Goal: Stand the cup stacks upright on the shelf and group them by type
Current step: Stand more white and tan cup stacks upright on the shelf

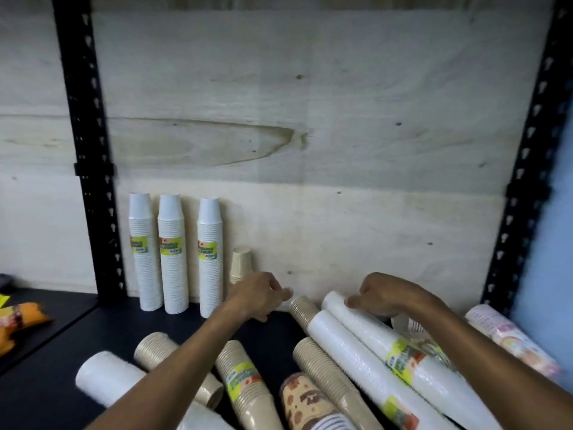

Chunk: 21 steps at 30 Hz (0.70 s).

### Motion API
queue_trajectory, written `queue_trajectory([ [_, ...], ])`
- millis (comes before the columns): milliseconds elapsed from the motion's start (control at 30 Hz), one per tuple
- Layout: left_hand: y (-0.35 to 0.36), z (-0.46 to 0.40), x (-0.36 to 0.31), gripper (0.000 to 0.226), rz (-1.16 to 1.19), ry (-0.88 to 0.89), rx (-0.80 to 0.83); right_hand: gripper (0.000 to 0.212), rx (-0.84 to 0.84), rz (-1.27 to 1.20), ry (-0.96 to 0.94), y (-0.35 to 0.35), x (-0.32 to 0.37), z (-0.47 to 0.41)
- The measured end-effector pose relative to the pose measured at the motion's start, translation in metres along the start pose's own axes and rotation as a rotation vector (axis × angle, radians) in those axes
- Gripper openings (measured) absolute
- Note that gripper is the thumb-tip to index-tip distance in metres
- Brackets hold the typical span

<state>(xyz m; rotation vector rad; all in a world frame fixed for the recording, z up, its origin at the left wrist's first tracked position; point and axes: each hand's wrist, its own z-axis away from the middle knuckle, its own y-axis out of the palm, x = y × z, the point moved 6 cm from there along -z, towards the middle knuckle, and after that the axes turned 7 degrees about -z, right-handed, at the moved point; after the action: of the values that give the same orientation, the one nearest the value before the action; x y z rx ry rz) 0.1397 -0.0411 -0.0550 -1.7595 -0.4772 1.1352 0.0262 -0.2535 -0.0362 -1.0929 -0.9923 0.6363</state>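
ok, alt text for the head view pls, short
Two hands reach over a dark shelf: the right hand grips the end of a lying white cup stack, the left hand hovers beside a short beige stack. Three white stacks stand upright against the plywood back; beige, white and patterned stacks lie scattered in front.

Behind your shelf you have a pale plywood back panel [310, 135] with knots and a dark grain streak. Two black perforated metal uprights [83, 150] frame it, left and right. At far left, orange plastic-wrapped packets [21, 318] lie on a neighbouring dark shelf board [62, 305]; their print is blurred.
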Motion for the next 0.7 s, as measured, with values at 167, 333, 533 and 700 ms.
queue_trajectory([
  [167,0.038,-0.020,-0.028,0.032,-0.026,0.224,0.218,0.059,0.176,0.005,0.051,0.003,-0.047,0.023],
  [333,0.063,-0.043,-0.036,0.040,0.075,0.125,0.369,0.060,0.369,-0.167,0.031,0.017,-0.063,0.032],
  [533,0.084,-0.048,-0.033,0.063,0.197,-0.052,0.572,0.070,0.345,-0.287,0.015,0.021,-0.069,0.026],
  [700,0.101,-0.044,-0.029,0.083,0.242,-0.042,0.652,0.044,0.324,-0.376,0.042,0.015,-0.074,0.025],
])
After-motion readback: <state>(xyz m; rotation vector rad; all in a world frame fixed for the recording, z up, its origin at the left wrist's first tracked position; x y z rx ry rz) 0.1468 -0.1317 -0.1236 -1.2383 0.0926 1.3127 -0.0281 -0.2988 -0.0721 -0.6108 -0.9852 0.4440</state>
